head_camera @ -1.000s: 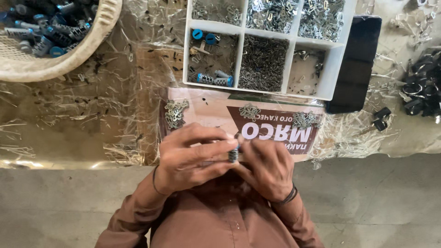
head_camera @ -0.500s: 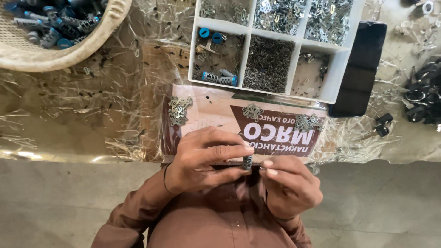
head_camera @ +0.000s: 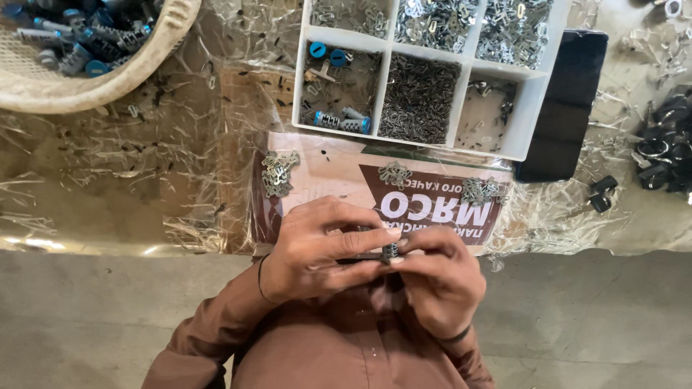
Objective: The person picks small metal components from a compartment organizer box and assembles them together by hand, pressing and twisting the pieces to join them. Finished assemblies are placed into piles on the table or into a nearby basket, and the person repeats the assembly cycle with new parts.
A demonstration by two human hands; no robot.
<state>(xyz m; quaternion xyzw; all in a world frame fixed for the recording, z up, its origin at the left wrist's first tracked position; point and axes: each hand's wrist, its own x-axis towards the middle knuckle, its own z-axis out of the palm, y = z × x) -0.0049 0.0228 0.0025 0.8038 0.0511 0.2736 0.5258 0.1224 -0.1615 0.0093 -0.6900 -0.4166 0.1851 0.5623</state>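
Head view, both hands [head_camera: 375, 256] unmoved, fingers [head_camera: 360, 241] still pinching small metal cylinder [head_camera: 390, 251] (over printed card [head_camera: 339, 180])

Plastic-covered workbench [head_camera: 108, 180] above bare grey concrete floor [head_camera: 108, 324].

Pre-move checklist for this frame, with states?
1. Small metal part pinched between both hands: ok.
2. Left hand grip on part: ok, thumb and forefinger closed on it.
3. Right hand grip: ok, fingertips on part.
4. Part orientation: cannot tell, mostly hidden by fingers.
5. Parts tray within view, compartments stocked: ok.
6. Loose clip piles on card by the hands: ok.
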